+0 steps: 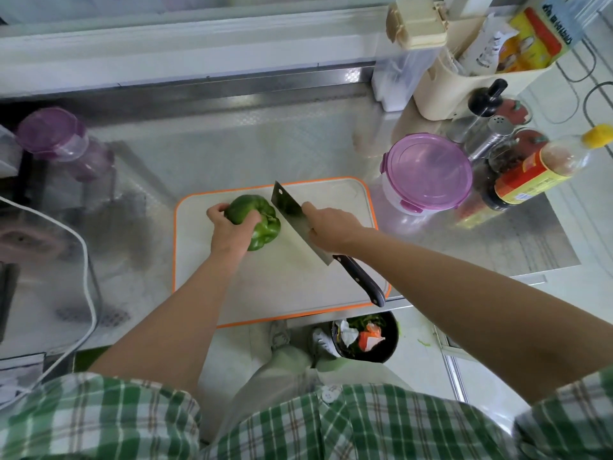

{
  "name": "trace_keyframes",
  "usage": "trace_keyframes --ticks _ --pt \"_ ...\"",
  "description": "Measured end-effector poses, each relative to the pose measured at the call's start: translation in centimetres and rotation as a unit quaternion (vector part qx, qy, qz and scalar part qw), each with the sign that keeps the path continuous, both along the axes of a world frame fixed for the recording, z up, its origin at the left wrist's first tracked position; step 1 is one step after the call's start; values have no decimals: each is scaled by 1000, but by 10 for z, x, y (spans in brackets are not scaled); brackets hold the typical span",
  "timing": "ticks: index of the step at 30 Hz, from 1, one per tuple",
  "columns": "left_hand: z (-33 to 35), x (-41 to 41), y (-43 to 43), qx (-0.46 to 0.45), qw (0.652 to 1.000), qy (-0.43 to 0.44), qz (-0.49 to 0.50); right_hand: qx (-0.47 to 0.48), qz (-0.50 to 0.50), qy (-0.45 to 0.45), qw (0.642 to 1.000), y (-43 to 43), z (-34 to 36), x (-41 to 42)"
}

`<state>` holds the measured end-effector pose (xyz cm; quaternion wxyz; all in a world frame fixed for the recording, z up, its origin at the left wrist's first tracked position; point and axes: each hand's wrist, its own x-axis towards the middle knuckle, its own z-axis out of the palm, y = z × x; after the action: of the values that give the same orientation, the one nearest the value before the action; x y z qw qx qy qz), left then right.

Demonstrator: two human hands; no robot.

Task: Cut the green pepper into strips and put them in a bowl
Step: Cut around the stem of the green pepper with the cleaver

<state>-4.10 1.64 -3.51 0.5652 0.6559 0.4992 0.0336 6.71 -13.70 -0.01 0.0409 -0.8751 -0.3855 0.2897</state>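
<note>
The steel surface (232, 154) is lying glossy and faintly embossed under a white plastic board (282, 287) with an orange rim and rounded corners. The broad, flat steel cleaver (288, 207) is angling across the board, its black handle pointing back toward the person. The right grip (331, 230) is curling round the blade itself, ahead of the handle, with one finger stretching along the spine. The pepper (262, 224), whole, lobed and waxy, is sitting far left on the board, just beside the blade, and the left grip (229, 230) is clasping it from above. As I judge it, the slick rounded skin is inviting a roll or a blade skid toward the clasping fingers. Holding so far forward is also weakening control. No bowl is showing.
</note>
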Motion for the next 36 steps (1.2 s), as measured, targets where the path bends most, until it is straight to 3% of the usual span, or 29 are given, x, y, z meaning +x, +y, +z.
trace_keyframes --ticks 4,11,19,25,36 --pt "-2 -8 0 -20 1000 -7 10 -26 5 -7 1000 4 -14 -7" --pt "0 -18 1 -35 999 -23 -10 -16 -74 -70 995 -3 -22 -3" --pt "6 -12 -1 -7 1000 -4 -20 16 -100 36 994 -2 -25 -13" --pt "2 -2 -1 24 999 35 -30 184 -79 -12 980 -8 -2 -7" --pt "3 17 -8 73 994 85 -3 124 10 -53 991 -28 29 4"
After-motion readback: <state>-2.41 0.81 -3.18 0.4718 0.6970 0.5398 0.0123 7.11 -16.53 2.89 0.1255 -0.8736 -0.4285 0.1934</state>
